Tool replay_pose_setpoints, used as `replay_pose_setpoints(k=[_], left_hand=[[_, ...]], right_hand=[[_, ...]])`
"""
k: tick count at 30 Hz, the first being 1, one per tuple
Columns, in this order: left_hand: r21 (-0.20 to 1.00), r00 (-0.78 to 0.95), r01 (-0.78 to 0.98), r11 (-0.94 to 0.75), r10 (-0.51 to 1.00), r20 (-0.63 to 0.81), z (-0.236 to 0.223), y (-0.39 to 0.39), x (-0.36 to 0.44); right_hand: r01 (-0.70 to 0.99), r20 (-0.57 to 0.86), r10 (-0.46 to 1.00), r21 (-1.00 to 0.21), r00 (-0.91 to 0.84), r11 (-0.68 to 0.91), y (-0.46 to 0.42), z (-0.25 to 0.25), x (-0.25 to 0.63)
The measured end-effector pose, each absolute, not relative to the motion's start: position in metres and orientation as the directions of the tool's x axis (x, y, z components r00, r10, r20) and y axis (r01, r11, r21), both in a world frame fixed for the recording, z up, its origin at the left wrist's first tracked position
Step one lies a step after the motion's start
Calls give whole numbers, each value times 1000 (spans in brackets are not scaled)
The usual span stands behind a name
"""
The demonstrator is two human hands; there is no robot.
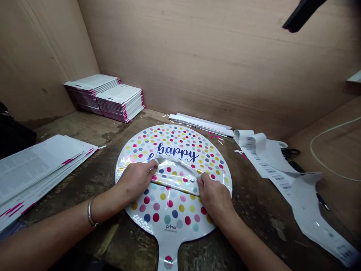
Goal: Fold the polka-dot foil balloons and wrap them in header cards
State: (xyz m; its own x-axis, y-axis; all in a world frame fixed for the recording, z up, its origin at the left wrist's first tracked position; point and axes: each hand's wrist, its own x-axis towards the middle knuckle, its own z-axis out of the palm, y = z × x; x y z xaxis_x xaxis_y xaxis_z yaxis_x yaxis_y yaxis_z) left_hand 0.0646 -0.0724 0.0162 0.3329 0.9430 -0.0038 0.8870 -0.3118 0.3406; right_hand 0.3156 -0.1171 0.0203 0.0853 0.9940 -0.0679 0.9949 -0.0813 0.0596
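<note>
A flat, uninflated foil balloon point(169, 215) lies on the dark wooden table, white with many-coloured dots. The word "happy" shows in blue near its top, and its tail points toward me. Across its middle the foil is pinched up into a raised fold. My left hand point(135, 180) grips the left end of that fold between thumb and fingers. At the right end, my right hand point(216, 195) pinches the foil in the same way. The fold partly hides the lettering under "happy". A metal bangle point(90, 212) circles my left wrist.
Stacked white and pink card packs point(120, 98) stand at the back left. More printed cards point(42, 165) lie at left. A long strip of printed labels point(282, 184) curls along the right, near black-handled scissors point(291, 152). White strips point(201, 123) and paper scraps lie by the back wall.
</note>
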Motion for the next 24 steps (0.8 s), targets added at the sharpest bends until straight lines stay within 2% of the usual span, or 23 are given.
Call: replay_pose_setpoints(k=[4,6,8,11,13,15,17,19,20,22,24], left_hand=[[45,393,918,-395,919,34,29,-66,68],[-27,492,870,-493,862,121,35,-64,77],[-16,587,800,-600,776,229,38,-63,90],[35,621,745,-666,713,326,33,-64,107],[61,687,686,-725,673,275,24,-64,113],[109,758,624,-774,633,156,13,-61,113],[161,754,641,-751,655,54,5,-58,110],[186,729,672,-717,685,7,1,-55,107],[192,723,678,-710,691,2,1,-54,105],[201,722,676,-709,692,8,1,-53,104],[206,715,683,-701,699,13,0,-52,104]], right_hand=[[998,-90,995,57,46,-41,-114,19,315],[998,-98,995,59,22,-16,-114,19,314],[998,-100,995,67,18,-11,-115,18,313],[997,-97,995,72,31,-24,-116,17,312],[997,-98,994,72,40,-33,-116,17,312],[997,-108,993,70,50,-43,-115,19,314],[997,-123,991,67,53,-45,-116,23,314],[996,-45,999,82,29,-25,-117,26,311],[996,29,1000,87,-12,10,-118,27,308],[982,128,974,61,-186,180,-120,26,301],[922,63,922,-45,-381,384,-123,23,297]])
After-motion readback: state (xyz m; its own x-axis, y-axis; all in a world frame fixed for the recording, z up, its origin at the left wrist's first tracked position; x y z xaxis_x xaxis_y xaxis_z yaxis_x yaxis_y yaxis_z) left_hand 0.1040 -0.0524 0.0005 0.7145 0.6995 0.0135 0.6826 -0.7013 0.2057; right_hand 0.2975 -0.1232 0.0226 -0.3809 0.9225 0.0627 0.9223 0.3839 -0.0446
